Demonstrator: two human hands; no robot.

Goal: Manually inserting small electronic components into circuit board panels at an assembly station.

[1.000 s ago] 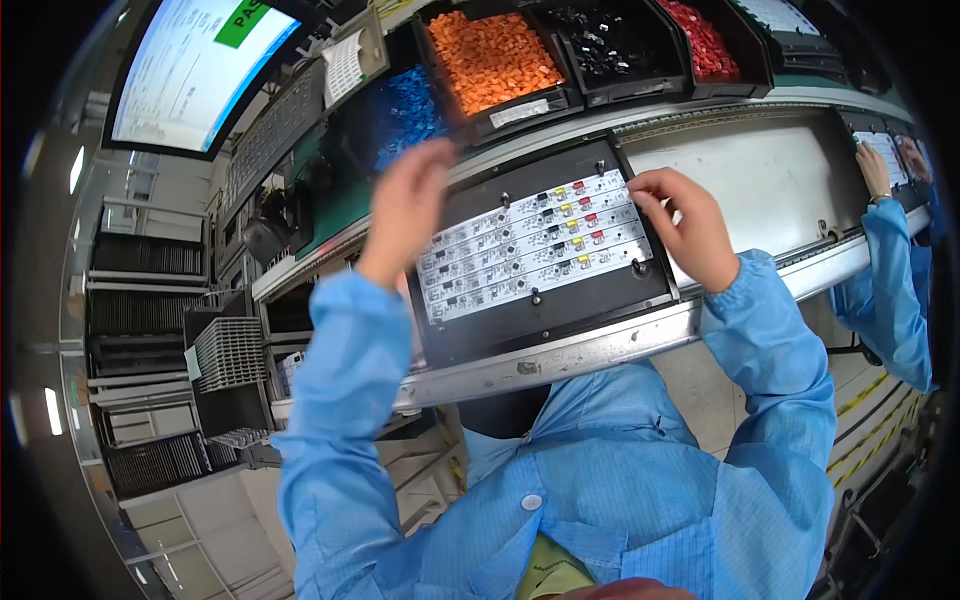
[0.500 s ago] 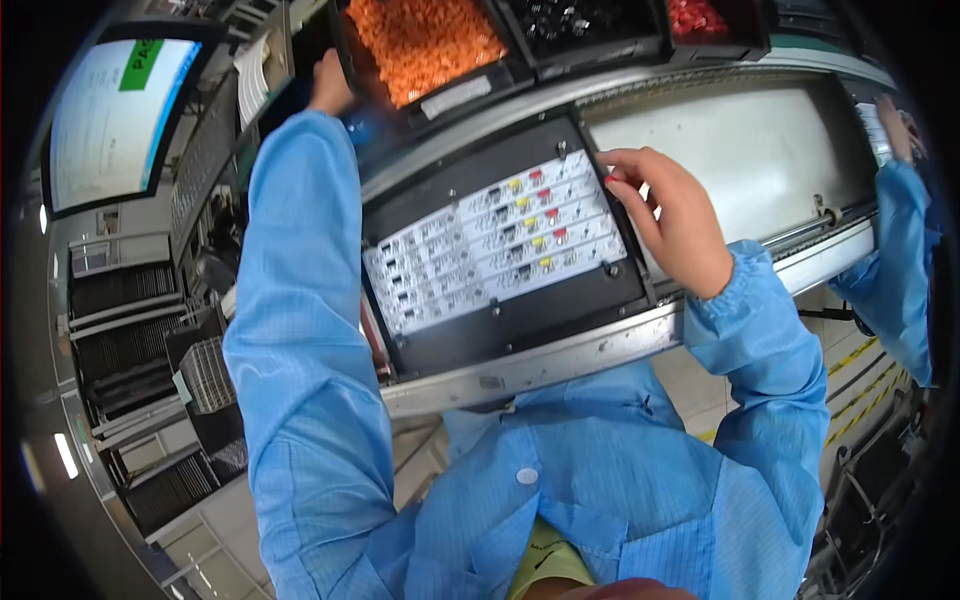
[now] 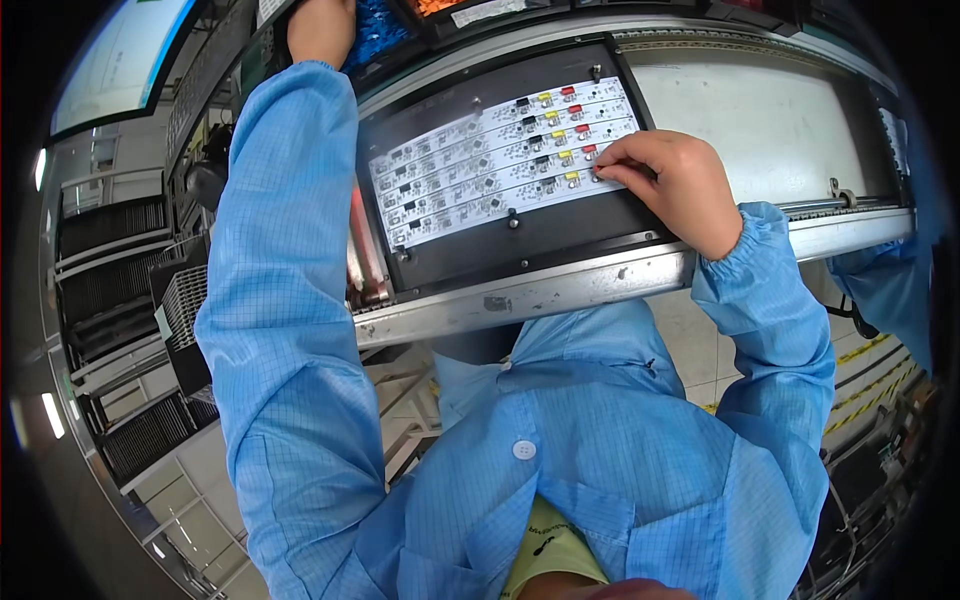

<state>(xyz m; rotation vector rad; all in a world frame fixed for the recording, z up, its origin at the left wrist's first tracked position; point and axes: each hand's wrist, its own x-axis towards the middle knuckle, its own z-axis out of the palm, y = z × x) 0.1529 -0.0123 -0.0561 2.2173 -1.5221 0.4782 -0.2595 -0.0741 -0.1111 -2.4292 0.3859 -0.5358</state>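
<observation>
Hands [image 3: 680, 185] by boards [image 3: 500, 165], blue parts [image 3: 382, 32]

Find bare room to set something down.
Bare: pale panel right of the black fixture; apart from pegs, the fixture's strip between circuit boards and front rail. Crowded: the boards at the right hand, blue parts by the left hand.

Behind my bare fingers [image 3: 632, 148], puckered cuffs [image 3: 738, 238] gather the long, creased sleeves [image 3: 290, 250] of my light blue smock [image 3: 590, 440], its cloth crossed by a fine grid. A round white button [image 3: 524, 450] sits at my chest, and a yellow-green shirt [image 3: 562, 552] with dark printing shows at the open collar [image 3: 590, 508].
</observation>
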